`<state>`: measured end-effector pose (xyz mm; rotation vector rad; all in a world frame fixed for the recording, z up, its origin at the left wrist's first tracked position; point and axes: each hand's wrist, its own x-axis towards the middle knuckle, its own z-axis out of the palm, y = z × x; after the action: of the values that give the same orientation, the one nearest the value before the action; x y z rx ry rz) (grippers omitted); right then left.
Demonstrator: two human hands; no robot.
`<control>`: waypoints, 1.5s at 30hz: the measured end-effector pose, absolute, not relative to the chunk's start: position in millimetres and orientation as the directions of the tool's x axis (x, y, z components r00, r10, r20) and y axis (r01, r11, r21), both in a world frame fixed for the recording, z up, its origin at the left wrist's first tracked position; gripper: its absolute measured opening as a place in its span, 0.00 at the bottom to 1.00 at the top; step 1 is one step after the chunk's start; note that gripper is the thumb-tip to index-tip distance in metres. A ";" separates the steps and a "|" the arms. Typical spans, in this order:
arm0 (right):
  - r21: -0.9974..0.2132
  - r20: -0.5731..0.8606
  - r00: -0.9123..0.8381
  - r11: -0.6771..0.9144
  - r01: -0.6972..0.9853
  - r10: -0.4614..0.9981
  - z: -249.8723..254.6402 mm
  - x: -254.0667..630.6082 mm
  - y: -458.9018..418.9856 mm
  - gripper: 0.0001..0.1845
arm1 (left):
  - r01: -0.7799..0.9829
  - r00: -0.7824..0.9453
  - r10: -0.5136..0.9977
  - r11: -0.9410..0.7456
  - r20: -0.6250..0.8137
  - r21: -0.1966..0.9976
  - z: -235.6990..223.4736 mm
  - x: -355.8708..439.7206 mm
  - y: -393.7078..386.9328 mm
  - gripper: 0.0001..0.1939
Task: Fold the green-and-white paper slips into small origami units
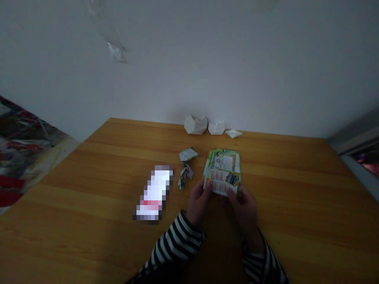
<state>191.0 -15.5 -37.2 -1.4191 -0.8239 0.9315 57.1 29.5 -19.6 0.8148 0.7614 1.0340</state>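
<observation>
The left hand (199, 200) and right hand (245, 206) grip the printed paper (224, 162). Folding appears partial: far portion apparently flat. 3 white paper shapes (216, 128), seemingly complete, occupy the bench (89, 177).

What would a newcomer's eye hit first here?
Probably the bright, pixelated phone-like rectangle, lying on the wooden table to the left of the hands. Next, the green-and-white printed paper between left grip and right grip. Then three white folded paper shapes along the table's back edge.
</observation>
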 end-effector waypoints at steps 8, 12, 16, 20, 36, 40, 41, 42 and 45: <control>-0.993 -0.046 0.379 0.000 -0.122 0.924 -23.2 181.1 -10.9 0.13 | -0.483 0.285 0.945 0.285 -0.159 0.828 -22.3 55.6 34.3 0.19; -0.983 -0.143 0.378 -0.086 -0.165 0.915 -26.4 183.7 -10.7 0.15 | -0.496 0.218 0.962 0.252 -0.162 0.831 -22.0 56.3 33.8 0.20; -0.962 -0.216 0.371 -0.131 -0.240 0.903 -30.8 187.1 -10.6 0.17 | -0.495 0.249 0.957 0.256 -0.147 0.831 -21.4 57.8 31.7 0.18; -0.956 -0.209 0.389 -0.103 -0.277 0.897 -32.5 188.7 -8.4 0.17 | -0.462 0.250 0.953 0.275 -0.174 0.844 -23.3 58.1 32.4 0.19; -0.968 -0.201 0.413 -0.116 -0.221 0.888 -29.1 187.7 -10.4 0.18 | -0.331 0.124 0.968 0.247 -0.218 0.910 -30.6 54.0 34.7 0.18; -0.964 -0.214 0.413 -0.123 -0.237 0.885 -25.7 187.6 -9.9 0.17 | -0.313 0.143 0.968 0.242 -0.206 0.918 -27.6 54.0 34.0 0.17; -0.960 -0.224 0.410 -0.127 -0.251 0.884 -24.9 187.6 -9.7 0.17 | -0.301 0.143 0.969 0.235 -0.200 0.924 -26.9 54.2 33.7 0.17; -0.956 -0.233 0.407 -0.132 -0.262 0.883 -24.2 187.5 -9.6 0.17 | -0.288 0.141 0.970 0.230 -0.196 0.930 -26.3 54.4 33.3 0.17; -0.951 -0.246 0.404 -0.139 -0.277 0.881 -23.5 187.4 -9.7 0.18 | -0.285 0.135 0.969 0.236 -0.205 0.929 -25.4 54.9 32.7 0.17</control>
<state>187.4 -9.7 -23.5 -1.3477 -0.6011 1.1127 54.9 32.7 -25.4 0.8743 1.0127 1.1006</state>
